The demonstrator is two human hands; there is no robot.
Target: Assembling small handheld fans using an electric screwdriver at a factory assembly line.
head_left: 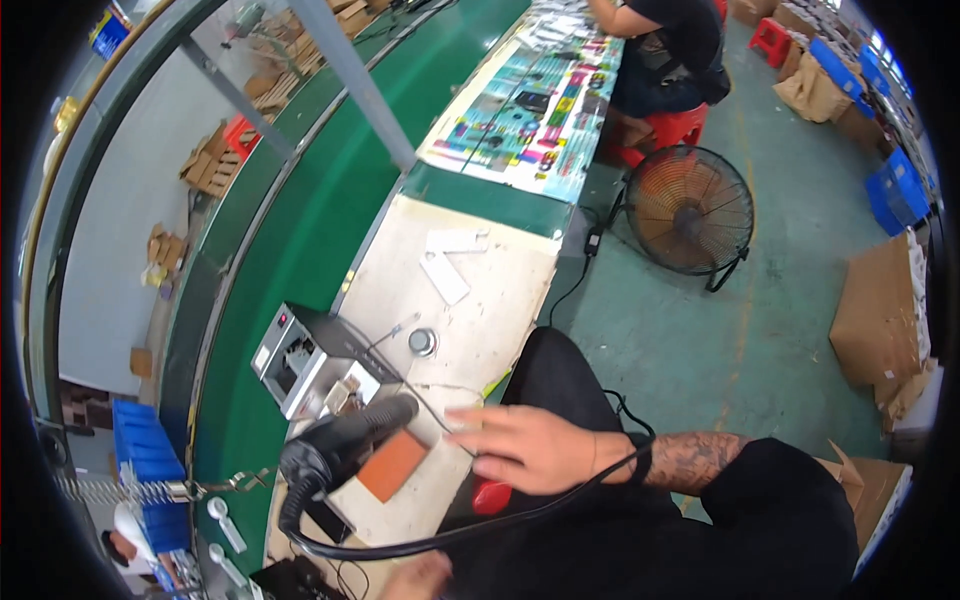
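My right hand is over the near edge of the worktop, fingers stretched out and slightly apart, with no held object visible. A thin dark cord runs from the screw feeder, a grey box, toward its fingertips; contact cannot be told. Left of it hangs a black electric screwdriver on a spring, its thick cable looping toward my right wrist. An orange-brown block lies below the screwdriver. At the lower edge my left hand is blurred and partly cut off, its fingers unclear.
A small round metal pot and two white strips lie on the worktop. Beyond, a co-worker sits by the line. A black floor fan stands right, cardboard boxes farther right. The green conveyor runs left.
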